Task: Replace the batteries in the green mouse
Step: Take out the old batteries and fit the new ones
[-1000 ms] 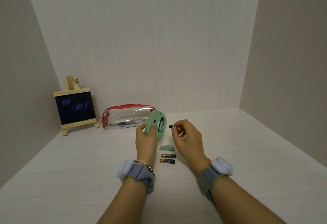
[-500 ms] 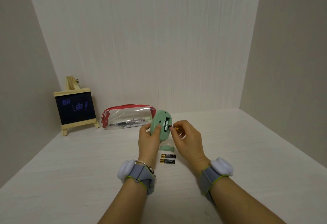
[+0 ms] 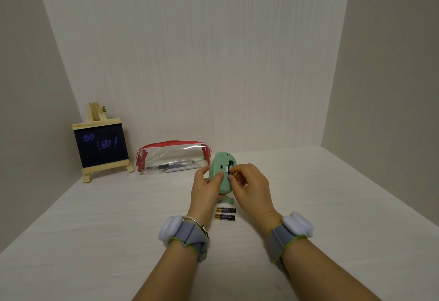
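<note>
My left hand [image 3: 205,187] holds the green mouse [image 3: 222,172] upright above the table, its underside facing me and the battery bay open. My right hand [image 3: 253,187] pinches a battery [image 3: 235,174] whose gold end shows; its other end is at the open bay. The green battery cover [image 3: 227,199] lies on the table just below the mouse, partly hidden by my hands. Two more batteries [image 3: 225,214], black and gold, lie side by side on the table between my wrists.
A clear pencil case [image 3: 172,158] with red trim lies behind the mouse by the back wall. A small chalkboard easel [image 3: 101,145] stands at the back left. Walls close the white table [image 3: 332,205] on left, back and right.
My right hand brought the battery leftward from beside the mouse to its open bay. My left hand raised and turned the mouse slightly toward the right hand.
</note>
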A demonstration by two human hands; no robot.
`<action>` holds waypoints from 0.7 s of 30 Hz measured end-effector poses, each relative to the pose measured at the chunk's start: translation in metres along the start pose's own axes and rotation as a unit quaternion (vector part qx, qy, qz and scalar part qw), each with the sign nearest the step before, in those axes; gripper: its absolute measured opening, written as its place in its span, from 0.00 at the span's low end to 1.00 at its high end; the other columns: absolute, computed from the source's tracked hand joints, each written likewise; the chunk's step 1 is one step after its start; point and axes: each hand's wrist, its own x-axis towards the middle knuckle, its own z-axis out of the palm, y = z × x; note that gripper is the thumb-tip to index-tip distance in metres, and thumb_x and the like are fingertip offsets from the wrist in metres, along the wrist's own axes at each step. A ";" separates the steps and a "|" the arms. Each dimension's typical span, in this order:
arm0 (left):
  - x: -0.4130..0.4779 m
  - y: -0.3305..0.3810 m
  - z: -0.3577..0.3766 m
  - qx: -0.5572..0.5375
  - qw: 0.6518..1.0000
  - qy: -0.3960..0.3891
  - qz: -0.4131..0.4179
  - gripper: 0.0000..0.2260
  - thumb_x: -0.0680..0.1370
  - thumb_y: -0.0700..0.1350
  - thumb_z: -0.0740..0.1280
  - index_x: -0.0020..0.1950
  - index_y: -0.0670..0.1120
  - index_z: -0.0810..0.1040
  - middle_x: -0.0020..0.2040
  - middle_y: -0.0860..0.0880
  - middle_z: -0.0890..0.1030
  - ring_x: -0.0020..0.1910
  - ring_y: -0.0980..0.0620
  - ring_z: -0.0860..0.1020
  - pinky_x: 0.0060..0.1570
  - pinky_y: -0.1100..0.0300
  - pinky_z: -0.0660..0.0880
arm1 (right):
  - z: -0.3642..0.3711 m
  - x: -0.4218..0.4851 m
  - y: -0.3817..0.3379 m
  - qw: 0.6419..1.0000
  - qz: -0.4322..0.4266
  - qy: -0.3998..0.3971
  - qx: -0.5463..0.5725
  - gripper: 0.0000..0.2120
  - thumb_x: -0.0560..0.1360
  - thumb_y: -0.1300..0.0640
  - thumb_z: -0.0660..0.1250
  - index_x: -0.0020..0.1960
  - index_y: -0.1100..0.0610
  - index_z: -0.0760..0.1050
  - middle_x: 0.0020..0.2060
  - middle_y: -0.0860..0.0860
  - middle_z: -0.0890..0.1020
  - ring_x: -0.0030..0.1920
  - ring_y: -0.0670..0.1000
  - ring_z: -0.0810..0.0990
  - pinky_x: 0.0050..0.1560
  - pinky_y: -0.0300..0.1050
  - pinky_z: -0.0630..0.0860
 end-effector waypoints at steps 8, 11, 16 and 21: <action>0.002 -0.002 -0.002 -0.017 1.000 0.015 -0.002 0.14 0.79 0.41 0.63 0.64 0.47 0.71 0.49 0.48 0.79 0.45 0.49 0.81 0.38 0.56 0.80 | 0.001 -0.002 -0.001 0.999 0.001 -0.041 0.013 0.16 0.73 0.50 0.57 0.52 0.55 0.79 0.40 0.49 0.79 0.37 0.37 0.73 0.40 0.30 0.72; 0.002 -0.001 -0.002 -0.018 1.000 0.015 -0.001 0.13 0.78 0.41 0.63 0.63 0.48 0.70 0.48 0.49 0.79 0.45 0.49 0.81 0.39 0.56 0.79 | 0.000 -0.002 -0.001 0.999 0.003 -0.042 0.005 0.12 0.74 0.55 0.60 0.53 0.55 0.79 0.41 0.50 0.80 0.37 0.40 0.74 0.40 0.36 0.75; 0.001 -0.002 -0.002 -0.012 1.000 0.006 0.005 0.13 0.78 0.41 0.63 0.62 0.48 0.70 0.48 0.50 0.79 0.46 0.49 0.81 0.43 0.53 0.80 | 0.001 -0.002 -0.001 0.999 0.003 -0.043 -0.004 0.12 0.73 0.55 0.62 0.54 0.54 0.78 0.41 0.49 0.79 0.39 0.45 0.76 0.40 0.41 0.77; 0.001 -0.002 -0.002 -0.008 1.000 0.003 0.007 0.13 0.78 0.40 0.63 0.63 0.48 0.70 0.50 0.47 0.80 0.46 0.47 0.81 0.45 0.52 0.79 | 0.000 -0.003 -0.002 0.999 0.011 -0.045 -0.008 0.13 0.72 0.54 0.63 0.55 0.54 0.77 0.41 0.47 0.78 0.39 0.46 0.76 0.41 0.42 0.77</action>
